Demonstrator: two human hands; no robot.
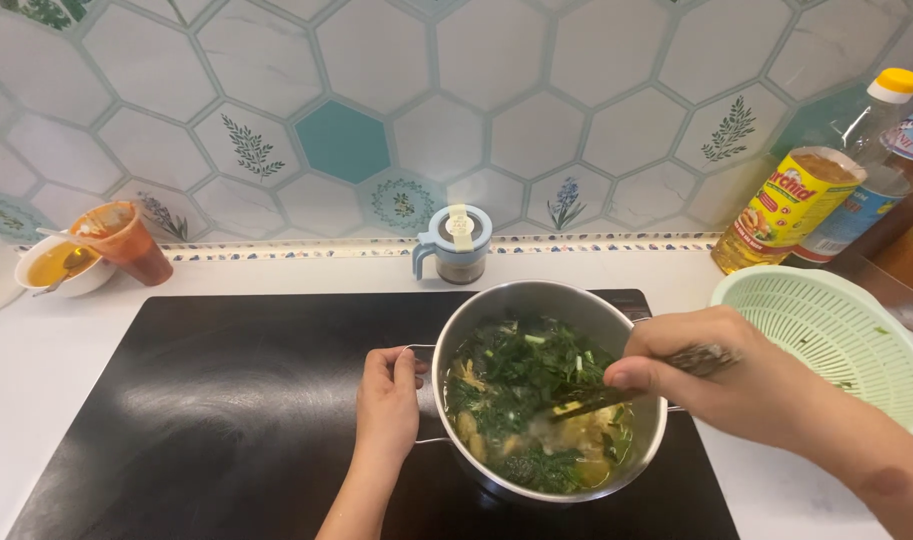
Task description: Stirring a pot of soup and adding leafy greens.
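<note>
Steel pot of leafy greens and broth on a black cooktop, left hand gripping the pot's side handle, right hand pinching dark chopsticks dipped in the greens, pale green colander on the white tabletop at right

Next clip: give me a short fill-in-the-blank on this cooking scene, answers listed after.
1. The left hand grips the pot's ____.
2. The right hand stirs the greens with ____.
3. The pot stands on a ____ cooktop.
4. The colander beside it is pale ____.

Answers: handle; chopsticks; black; green
</note>
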